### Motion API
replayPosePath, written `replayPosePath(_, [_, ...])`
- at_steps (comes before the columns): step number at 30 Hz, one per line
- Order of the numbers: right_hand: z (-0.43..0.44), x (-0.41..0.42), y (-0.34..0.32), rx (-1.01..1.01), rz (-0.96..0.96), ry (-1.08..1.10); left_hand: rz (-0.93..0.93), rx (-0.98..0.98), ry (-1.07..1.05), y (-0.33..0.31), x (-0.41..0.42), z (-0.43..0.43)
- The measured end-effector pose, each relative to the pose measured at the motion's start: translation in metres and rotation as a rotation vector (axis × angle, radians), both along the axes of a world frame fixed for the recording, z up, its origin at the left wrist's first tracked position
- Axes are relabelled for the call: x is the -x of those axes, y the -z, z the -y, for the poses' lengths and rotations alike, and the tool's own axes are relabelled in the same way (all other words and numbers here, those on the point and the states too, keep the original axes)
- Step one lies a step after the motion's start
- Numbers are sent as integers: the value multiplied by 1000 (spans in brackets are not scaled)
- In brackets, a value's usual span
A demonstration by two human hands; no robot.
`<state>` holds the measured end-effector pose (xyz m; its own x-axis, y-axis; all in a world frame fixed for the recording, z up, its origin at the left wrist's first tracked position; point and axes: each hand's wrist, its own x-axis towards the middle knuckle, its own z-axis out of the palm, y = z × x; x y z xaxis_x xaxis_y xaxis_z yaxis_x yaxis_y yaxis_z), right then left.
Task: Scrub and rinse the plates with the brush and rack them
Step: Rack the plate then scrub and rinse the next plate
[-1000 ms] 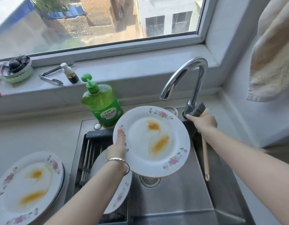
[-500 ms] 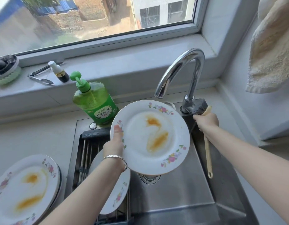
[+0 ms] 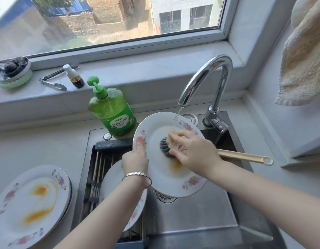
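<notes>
Two hands at work. Left hand [image 3: 136, 159] grip pinches the plate [image 3: 162, 180] by its rim, tilted over the sink [image 3: 200, 221] under the tap [image 3: 218, 61] stream for run-off. Right hand [image 3: 197, 157] grip wraps the brush [image 3: 164, 147], bristles apparently on the stain.

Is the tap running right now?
On. A thin stream of water falls from the faucet spout onto the far rim of the plate that the left hand holds.
</notes>
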<state>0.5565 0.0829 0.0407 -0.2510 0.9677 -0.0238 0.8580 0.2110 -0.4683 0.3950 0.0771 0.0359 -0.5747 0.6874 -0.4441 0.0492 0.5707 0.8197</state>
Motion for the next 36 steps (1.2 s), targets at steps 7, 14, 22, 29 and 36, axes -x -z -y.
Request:
replayPosePath(7, [-20,-1,-6,83,-122,133,-27,-75,22,-13,-1,10])
replayPosePath(14, [-31,-8,-9,91,-161,346,-26,-103,50,-14,1,14])
replayPosePath(22, [-32,6,-21,37,-241,284,-26,-89,74,-16,3,16])
replayPosePath(29, [-7,-5,-11,98,-199,84,-39,-107,27,-22,9,12])
replayPosePath(36, [29,-3,0,129,-194,31,-67,-113,-19,-31,9,10])
